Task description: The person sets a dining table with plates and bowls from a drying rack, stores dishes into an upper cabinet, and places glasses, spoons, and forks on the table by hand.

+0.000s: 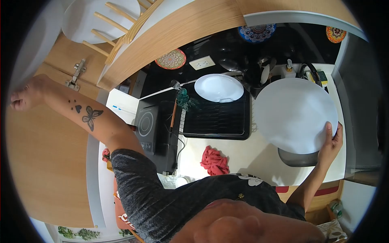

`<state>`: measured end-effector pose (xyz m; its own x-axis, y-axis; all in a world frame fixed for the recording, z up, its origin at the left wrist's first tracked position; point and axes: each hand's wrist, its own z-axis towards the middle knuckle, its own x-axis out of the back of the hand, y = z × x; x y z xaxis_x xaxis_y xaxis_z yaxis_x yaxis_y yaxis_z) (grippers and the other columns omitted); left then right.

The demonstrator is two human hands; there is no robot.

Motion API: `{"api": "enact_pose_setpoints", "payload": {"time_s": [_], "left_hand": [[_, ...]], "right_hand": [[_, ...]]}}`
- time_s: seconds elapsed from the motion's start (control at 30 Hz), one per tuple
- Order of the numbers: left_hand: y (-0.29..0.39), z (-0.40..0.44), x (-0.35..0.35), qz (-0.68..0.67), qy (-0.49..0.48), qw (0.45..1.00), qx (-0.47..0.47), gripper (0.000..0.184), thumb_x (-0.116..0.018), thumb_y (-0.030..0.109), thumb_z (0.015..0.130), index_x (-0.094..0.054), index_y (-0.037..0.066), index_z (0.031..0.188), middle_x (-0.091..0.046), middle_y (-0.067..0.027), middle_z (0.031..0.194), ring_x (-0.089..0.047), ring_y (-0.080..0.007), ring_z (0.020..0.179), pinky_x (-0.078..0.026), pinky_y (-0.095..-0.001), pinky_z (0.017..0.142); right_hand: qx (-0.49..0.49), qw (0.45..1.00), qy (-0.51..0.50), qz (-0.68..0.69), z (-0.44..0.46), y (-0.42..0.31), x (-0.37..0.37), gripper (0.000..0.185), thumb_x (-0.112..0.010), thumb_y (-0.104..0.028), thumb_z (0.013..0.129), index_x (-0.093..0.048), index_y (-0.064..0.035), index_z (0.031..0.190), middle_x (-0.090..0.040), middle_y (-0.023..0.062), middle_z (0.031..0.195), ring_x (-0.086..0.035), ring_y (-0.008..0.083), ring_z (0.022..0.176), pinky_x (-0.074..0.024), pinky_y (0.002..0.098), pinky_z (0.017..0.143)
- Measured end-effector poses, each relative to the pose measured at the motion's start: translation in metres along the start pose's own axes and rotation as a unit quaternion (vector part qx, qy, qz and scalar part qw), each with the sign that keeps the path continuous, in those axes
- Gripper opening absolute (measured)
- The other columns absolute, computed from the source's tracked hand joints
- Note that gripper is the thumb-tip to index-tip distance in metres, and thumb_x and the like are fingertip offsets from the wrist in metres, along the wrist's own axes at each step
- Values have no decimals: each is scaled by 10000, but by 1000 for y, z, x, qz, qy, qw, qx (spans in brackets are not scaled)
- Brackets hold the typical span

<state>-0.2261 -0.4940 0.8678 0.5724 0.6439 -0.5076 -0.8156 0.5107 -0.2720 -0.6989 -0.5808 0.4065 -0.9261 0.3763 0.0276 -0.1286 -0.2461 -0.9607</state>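
Note:
Raised high at the far left, my left hand [28,94] is closed at the lower edge of a white plate [38,36]; part of the grip is hidden. My right hand [332,141] pinches the rim of a large white plate [296,113], thumb on top, over the right part of the counter. This plate partly covers the sink [298,158]. Another white plate [219,87] leans at the back of the black dish rack [214,119]. Above, a wooden plate rack [121,28] with pegs stands in the cupboard, and a white plate [87,22] shows behind it.
An open cupboard door [48,162] with a metal hinge [76,75] hangs at the left. An induction hob [146,125] with a cable sits left of the dish rack. On the counter [190,156] lies a red cloth [214,160]. A soap dispenser [288,69] stands behind.

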Motion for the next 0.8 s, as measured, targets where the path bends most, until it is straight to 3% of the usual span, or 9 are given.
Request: {"api": "enact_pose_setpoints", "payload": {"time_s": [0.1,0.2,0.3,0.37,0.43,0.6,0.73,0.77,0.8], "left_hand": [[-5,-2,14,-15,-55,997,-45,174,-452,202,897,-461,31,867,-471,-36,802,-467,-144,719,-436,-297,609],[-26,-12,21,4,-49,998,47,165,-451,179,903,-477,18,877,-488,-47,822,-465,-149,701,-426,-286,599],[-61,-21,22,17,-87,996,-2,150,-474,155,898,-474,9,867,-489,-55,813,-457,-151,687,-416,-276,591],[-59,-39,14,1,-89,992,90,121,-512,117,875,-482,2,897,-552,-86,886,-515,-160,757,-444,-296,610],[-63,-49,9,-18,-109,987,119,131,-505,127,883,-479,-2,888,-514,-63,835,-483,-152,720,-419,-287,590],[-66,-77,7,-20,-121,972,202,155,-501,143,893,-504,-9,920,-517,-42,814,-480,-135,714,-408,-270,588],[-88,-86,22,-43,-157,951,264,176,-539,145,879,-549,-6,967,-576,-60,892,-522,-134,789,-442,-255,681],[-95,-86,26,-57,-168,944,280,180,-555,141,873,-560,-5,977,-589,-62,910,-531,-135,809,-447,-251,708],[-102,-86,31,-57,-165,944,281,180,-555,141,873,-560,-5,977,-589,-62,910,-531,-135,809,-447,-251,708]], "right_hand": [[10,1000,4,-10,1,-4,-3,221,-582,-221,871,-571,-20,962,-583,30,854,-496,100,787,-382,210,753],[22,1000,2,-5,2,-6,-3,223,-584,-221,869,-571,-21,966,-582,32,857,-497,103,795,-383,215,756],[27,1000,9,-3,2,-15,-2,239,-603,-238,859,-581,-19,951,-592,28,828,-497,93,753,-392,211,716],[39,999,19,-6,2,-28,2,230,-607,-228,856,-581,-18,946,-585,25,829,-493,92,756,-387,209,718],[53,998,31,-8,6,-40,10,222,-612,-218,853,-580,-16,940,-578,21,829,-489,90,758,-382,207,721],[109,982,23,150,23,-72,40,236,-598,-164,863,-543,16,1004,-565,48,921,-497,97,837,-375,217,794],[172,979,58,95,41,-104,51,277,-568,-179,879,-518,38,1043,-568,90,985,-535,139,865,-398,248,818],[178,976,60,110,51,-104,59,365,-599,-132,849,-515,90,1127,-575,138,1077,-544,188,998,-375,327,935],[180,976,60,108,63,-103,68,365,-599,-132,849,-515,90,1127,-575,138,1077,-544,188,998,-375,327,935]]}}
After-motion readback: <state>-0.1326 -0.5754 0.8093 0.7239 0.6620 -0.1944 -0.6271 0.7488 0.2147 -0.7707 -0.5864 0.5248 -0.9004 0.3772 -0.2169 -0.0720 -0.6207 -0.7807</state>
